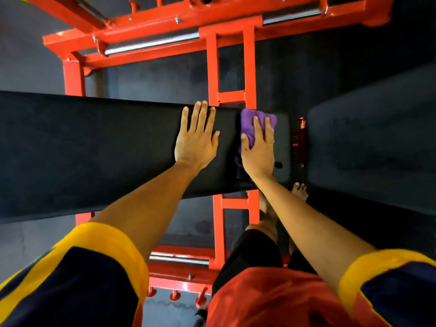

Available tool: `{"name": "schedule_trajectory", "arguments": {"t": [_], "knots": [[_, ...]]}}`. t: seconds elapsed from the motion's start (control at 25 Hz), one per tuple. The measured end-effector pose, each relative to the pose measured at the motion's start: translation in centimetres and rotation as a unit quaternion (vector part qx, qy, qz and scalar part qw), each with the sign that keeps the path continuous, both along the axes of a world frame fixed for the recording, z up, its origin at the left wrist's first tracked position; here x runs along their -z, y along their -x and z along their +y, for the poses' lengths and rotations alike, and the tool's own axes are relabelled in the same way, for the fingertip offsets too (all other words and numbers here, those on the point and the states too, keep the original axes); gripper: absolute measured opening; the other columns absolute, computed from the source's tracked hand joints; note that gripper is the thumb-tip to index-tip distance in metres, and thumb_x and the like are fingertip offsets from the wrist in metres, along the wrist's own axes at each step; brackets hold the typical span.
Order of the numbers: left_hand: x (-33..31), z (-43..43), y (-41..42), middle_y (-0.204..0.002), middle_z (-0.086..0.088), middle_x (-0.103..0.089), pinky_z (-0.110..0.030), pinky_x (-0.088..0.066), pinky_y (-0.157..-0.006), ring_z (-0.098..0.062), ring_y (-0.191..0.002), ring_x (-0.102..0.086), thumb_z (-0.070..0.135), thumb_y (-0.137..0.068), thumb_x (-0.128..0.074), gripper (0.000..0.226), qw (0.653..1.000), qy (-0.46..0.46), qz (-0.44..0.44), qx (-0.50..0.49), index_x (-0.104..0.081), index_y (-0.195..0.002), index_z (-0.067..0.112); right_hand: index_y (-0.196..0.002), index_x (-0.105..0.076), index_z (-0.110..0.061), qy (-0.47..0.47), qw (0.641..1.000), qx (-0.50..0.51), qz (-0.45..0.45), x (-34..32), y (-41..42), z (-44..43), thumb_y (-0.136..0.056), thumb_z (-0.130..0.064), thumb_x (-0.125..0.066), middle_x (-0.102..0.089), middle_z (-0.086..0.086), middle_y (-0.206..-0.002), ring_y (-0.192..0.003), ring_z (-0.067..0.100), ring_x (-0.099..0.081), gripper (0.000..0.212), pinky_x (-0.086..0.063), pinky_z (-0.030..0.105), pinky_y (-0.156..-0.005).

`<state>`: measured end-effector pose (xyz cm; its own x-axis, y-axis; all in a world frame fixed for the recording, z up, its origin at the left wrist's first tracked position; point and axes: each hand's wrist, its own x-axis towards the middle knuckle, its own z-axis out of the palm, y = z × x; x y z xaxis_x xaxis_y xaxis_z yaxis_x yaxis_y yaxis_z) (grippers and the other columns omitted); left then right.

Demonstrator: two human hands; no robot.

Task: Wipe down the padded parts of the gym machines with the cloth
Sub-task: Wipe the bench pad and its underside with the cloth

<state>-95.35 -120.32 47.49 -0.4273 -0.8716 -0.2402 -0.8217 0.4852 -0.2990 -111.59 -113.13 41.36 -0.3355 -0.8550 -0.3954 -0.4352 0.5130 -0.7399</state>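
Note:
A long black padded bench (94, 149) runs across the view from the left. A smaller black seat pad (282, 138) adjoins its right end. My left hand (197, 138) lies flat on the long pad near its right end, fingers spread and holding nothing. My right hand (258, 147) presses a purple cloth (250, 122) onto the seat pad beside the gap between the two pads. Part of the cloth is hidden under my palm.
An orange steel frame (212, 67) with chrome bars surrounds and underlies the bench. Another dark padded piece (372, 142) stands to the right, past an orange adjuster (300, 142). My bare feet (299, 191) are on the dark floor below the seat pad.

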Motion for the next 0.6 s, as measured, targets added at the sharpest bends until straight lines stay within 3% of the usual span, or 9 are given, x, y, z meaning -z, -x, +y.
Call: {"name": "schedule_trajectory", "arguments": {"t": [0.08,0.2,0.32,0.44,0.6], "knots": [[0.1,-0.2,0.1,-0.167,-0.018,-0.015,-0.055,-0.008,-0.126,-0.033,-0.156,-0.010,0.043,-0.107,-0.023,0.065,1.000,0.002,-0.001,-0.001,-0.015,-0.161,0.008,-0.164,-0.017,-0.026,-0.027,0.999,0.039,-0.010,0.0,-0.6,2.6,-0.105,-0.044,-0.048,-0.003,0.002,-0.173,-0.159,0.027,-0.002,0.069,-0.021,0.052,-0.126],[0.3,-0.2,0.1,-0.168,-0.017,-0.013,-0.054,-0.007,-0.126,-0.033,-0.156,-0.008,0.044,-0.107,-0.021,0.066,1.000,-0.004,-0.013,-0.001,-0.012,-0.161,0.008,-0.164,-0.021,-0.022,0.017,1.000,-0.024,-0.010,-1.0,-2.9,3.5,-0.106,-0.043,-0.046,-0.005,0.003,-0.172,-0.159,0.030,-0.002,0.066,-0.011,0.043,-0.129],[0.2,-0.1,0.2,-0.168,-0.017,-0.016,-0.054,-0.007,-0.126,-0.033,-0.156,-0.009,0.043,-0.108,-0.021,0.064,1.000,-0.007,-0.003,-0.001,-0.014,-0.161,0.008,-0.162,-0.027,-0.017,0.066,0.995,-0.063,-0.028,-1.9,-3.3,-1.3,-0.109,-0.039,-0.041,-0.012,0.009,-0.171,-0.158,0.032,-0.006,0.059,-0.010,0.045,-0.129],[0.2,0.1,0.0,-0.166,-0.019,-0.021,-0.055,-0.008,-0.126,-0.035,-0.155,-0.013,0.040,-0.107,-0.028,0.063,1.000,0.013,0.007,0.010,-0.020,-0.159,0.005,-0.159,-0.034,-0.020,0.074,0.988,-0.134,-0.027,-2.5,-2.1,-6.3,-0.109,-0.039,-0.040,-0.019,0.006,-0.170,-0.158,0.029,-0.011,0.054,-0.014,0.043,-0.128],[0.6,0.1,0.3,-0.166,-0.019,-0.019,-0.055,-0.007,-0.126,-0.034,-0.155,-0.013,0.041,-0.106,-0.026,0.064,1.000,0.015,0.012,0.005,-0.020,-0.160,0.006,-0.148,-0.049,-0.030,0.093,0.970,-0.199,0.101,-0.4,2.2,-7.7,-0.102,-0.046,-0.046,-0.042,-0.002,-0.156,-0.146,0.026,-0.034,0.049,-0.037,0.042,-0.117]]}}
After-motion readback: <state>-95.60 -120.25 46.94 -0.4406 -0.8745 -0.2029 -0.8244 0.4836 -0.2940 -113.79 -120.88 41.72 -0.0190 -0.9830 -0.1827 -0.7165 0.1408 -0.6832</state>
